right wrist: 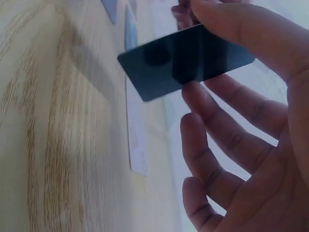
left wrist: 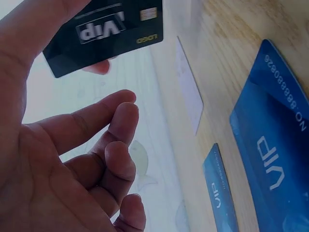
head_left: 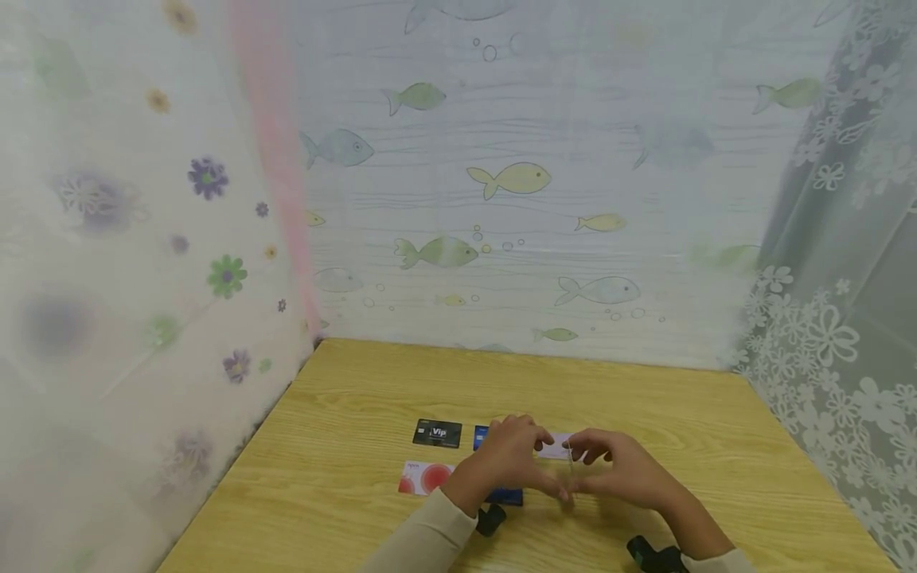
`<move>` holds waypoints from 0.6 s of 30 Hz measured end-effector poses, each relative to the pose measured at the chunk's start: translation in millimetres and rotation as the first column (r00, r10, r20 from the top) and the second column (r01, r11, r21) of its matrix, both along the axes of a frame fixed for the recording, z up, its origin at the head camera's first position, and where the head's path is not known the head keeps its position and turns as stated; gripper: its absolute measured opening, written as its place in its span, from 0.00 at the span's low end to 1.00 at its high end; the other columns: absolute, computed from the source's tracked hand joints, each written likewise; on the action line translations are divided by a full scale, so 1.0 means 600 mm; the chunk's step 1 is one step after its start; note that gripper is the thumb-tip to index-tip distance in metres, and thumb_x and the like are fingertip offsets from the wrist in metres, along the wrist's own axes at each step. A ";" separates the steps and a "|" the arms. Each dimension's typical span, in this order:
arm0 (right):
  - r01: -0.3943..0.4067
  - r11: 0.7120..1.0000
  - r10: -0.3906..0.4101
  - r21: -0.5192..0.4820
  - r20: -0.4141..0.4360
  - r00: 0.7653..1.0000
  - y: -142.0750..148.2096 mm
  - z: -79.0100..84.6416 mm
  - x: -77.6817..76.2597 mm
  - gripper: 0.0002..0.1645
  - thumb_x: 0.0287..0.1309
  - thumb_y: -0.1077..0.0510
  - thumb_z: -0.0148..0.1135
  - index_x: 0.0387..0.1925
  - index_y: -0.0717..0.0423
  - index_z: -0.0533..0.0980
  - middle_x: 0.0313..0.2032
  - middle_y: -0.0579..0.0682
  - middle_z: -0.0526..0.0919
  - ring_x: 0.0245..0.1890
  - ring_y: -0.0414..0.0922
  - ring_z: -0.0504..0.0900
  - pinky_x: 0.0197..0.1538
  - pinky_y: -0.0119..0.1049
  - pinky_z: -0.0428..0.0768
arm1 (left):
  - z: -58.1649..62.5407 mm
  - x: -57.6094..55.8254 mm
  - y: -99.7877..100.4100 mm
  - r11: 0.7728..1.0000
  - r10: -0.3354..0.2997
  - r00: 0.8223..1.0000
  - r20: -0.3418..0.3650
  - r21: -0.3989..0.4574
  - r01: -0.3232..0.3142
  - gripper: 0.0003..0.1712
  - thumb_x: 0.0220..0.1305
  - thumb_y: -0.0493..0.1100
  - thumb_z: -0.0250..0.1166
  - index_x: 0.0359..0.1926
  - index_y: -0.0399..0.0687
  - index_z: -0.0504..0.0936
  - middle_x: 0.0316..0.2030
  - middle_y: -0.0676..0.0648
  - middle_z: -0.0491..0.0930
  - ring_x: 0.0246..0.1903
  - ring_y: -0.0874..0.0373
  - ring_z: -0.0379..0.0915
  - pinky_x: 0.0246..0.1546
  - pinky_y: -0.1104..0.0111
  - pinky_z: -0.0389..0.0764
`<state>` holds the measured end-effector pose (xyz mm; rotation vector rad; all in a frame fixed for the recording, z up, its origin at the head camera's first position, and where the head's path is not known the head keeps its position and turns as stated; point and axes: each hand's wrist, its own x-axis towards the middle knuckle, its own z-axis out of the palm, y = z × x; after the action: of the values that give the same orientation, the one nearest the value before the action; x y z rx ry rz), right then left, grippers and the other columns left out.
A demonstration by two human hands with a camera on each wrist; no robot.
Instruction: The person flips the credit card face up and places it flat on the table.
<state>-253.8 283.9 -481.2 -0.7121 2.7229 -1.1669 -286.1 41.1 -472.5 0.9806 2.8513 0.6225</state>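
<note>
My right hand [head_left: 630, 473] pinches a black Vip card [left wrist: 116, 34] above the table, thumb on one long edge and fingers at the opposite edge. Its plain dark back [right wrist: 154, 60] faces the right wrist camera, while the head view has it nearly edge-on. Close on the other side is my left hand [head_left: 509, 454], its thumb overlapping the card's printed face in the left wrist view. The other left fingers [left wrist: 120, 123] bend loosely, apart from the card. Below lie two blue VIP cards [left wrist: 270, 145], partly covered by the left hand in the head view, and a pale card [head_left: 550, 447].
Another black Vip card [head_left: 438, 434] and a white card with red circles [head_left: 424, 478] lie to the left on the wood-grain table [head_left: 344, 446]. Patterned curtains [head_left: 516, 263] hang behind and along both sides. Black wrist devices [head_left: 491, 520] are on both forearms.
</note>
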 end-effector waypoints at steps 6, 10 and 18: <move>-0.014 0.997 0.016 -0.072 0.028 0.999 -0.001 0.003 0.000 0.33 0.60 0.47 0.76 0.63 0.54 0.77 0.54 0.48 0.85 0.48 0.43 0.84 0.48 0.43 0.76 | -0.006 -0.001 0.003 1.000 0.002 1.000 0.026 -0.006 -0.002 0.42 0.38 0.74 0.81 0.55 0.66 0.87 0.42 0.61 0.80 0.40 0.65 0.71 0.45 0.60 0.70; -0.020 0.994 0.024 -0.106 0.032 0.999 -0.002 0.004 0.001 0.30 0.61 0.49 0.75 0.62 0.52 0.78 0.50 0.46 0.86 0.48 0.43 0.84 0.47 0.44 0.76 | -0.010 0.001 0.006 1.000 0.006 0.999 0.032 -0.026 -0.005 0.37 0.37 0.74 0.82 0.51 0.71 0.88 0.40 0.62 0.80 0.39 0.65 0.70 0.47 0.59 0.71; -0.043 0.984 0.046 -0.174 0.017 0.999 0.003 0.003 -0.001 0.28 0.61 0.52 0.75 0.61 0.55 0.78 0.48 0.47 0.87 0.46 0.44 0.84 0.46 0.40 0.78 | -0.014 0.003 0.011 1.000 0.008 0.999 0.050 0.020 -0.009 0.25 0.38 0.70 0.84 0.38 0.71 0.89 0.34 0.63 0.77 0.35 0.67 0.67 0.44 0.60 0.68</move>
<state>-254.6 285.8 -479.3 -0.7717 2.5967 -1.4065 -284.1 47.4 -481.0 0.9424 2.8122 0.6684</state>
